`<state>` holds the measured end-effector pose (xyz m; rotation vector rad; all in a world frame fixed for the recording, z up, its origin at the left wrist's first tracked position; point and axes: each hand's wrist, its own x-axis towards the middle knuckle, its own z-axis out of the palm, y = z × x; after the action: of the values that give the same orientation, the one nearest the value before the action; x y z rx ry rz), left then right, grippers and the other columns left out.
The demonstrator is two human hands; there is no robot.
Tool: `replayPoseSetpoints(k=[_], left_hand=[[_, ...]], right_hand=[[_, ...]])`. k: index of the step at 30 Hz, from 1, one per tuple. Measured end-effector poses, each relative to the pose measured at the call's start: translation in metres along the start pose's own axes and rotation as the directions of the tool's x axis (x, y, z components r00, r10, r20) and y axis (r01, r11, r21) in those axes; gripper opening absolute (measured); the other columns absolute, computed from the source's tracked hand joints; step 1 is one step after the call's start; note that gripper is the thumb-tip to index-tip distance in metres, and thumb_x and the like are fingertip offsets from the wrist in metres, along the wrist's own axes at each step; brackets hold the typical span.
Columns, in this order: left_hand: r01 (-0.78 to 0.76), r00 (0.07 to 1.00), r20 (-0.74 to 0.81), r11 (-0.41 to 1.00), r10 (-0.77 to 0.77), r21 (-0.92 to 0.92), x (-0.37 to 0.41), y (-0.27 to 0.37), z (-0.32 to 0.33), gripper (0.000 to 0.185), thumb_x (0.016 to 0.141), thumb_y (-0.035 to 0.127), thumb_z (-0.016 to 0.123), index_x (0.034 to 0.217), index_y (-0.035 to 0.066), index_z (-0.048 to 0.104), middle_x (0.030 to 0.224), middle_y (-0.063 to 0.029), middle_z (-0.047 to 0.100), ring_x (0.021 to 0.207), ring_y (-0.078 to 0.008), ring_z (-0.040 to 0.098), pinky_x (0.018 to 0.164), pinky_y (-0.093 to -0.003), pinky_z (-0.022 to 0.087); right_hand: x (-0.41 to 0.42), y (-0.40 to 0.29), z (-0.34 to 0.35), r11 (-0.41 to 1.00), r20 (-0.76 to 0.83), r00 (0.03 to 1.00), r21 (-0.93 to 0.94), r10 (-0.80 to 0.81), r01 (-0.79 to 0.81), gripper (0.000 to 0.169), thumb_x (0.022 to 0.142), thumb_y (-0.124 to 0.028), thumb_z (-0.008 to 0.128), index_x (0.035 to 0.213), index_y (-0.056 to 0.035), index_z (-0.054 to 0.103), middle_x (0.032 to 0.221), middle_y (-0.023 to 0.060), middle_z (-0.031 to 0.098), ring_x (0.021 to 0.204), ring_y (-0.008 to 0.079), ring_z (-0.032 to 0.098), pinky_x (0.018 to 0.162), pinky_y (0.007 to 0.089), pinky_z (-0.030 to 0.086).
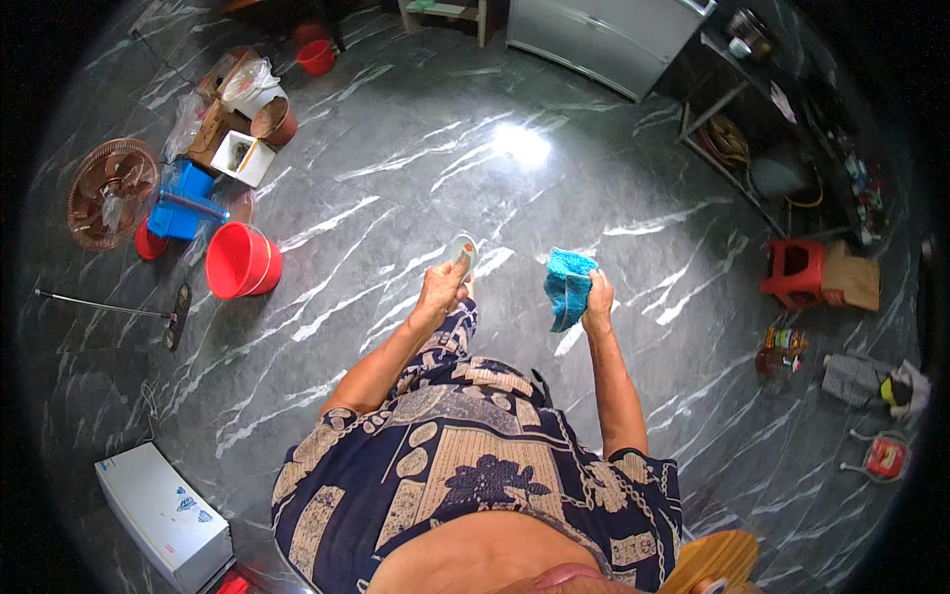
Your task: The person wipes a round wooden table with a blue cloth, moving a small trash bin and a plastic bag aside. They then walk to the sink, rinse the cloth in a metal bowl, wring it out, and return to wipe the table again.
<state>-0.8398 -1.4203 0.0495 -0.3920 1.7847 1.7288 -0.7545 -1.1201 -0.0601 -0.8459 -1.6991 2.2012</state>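
Observation:
In the head view, my left hand (443,288) grips a small pale oval object (465,250) that bears an orange mark; its exact kind is hard to tell, and my fingers cover its lower part. My right hand (600,301) holds a bright blue fluffy cloth (567,288), folded and hanging from the fingers. Both hands are raised before my body, apart from each other. Below them is the grey marbled floor (519,349).
To the left stand a red bucket (241,260), a floor brush (178,318), a fan (111,194) and a white foam box (243,158). A red plastic stool (795,273) and an oil bottle (779,351) are at right. A white cabinet (165,512) sits lower left.

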Motion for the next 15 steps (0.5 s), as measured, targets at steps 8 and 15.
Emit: replayPoseSetpoints(k=[8,15], left_hand=[[-0.095,0.995,-0.016,0.993,0.094,-0.072,0.163,0.134,-0.066,0.04,0.093,0.043,0.061,0.085,0.004,0.059,0.056,-0.0013,0.053,0.037,-0.0045,0.036,0.035,-0.021,0.022],[-0.187,0.979,0.037,0.953,0.202,-0.24,0.279,0.209,-0.07,0.031,0.094,0.031,0.058,0.089,0.0,0.062,0.064,-0.0051,0.058,0.043,-0.0056,0.044,0.038,-0.0212,0.029]], right_hand=[[0.088,0.002,0.062,0.861,-0.14,0.874,0.3,0.465,-0.41,0.036,0.087,-0.022,0.044,0.097,0.0069,0.061,0.085,0.0231,0.068,0.065,0.0358,0.067,0.053,0.0473,0.057],[0.2,0.015,0.044,0.77,-0.193,0.754,0.291,0.628,-0.567,0.047,0.087,-0.027,0.035,0.103,0.0112,0.058,0.097,0.0294,0.066,0.078,0.0439,0.064,0.064,0.0543,0.056]])
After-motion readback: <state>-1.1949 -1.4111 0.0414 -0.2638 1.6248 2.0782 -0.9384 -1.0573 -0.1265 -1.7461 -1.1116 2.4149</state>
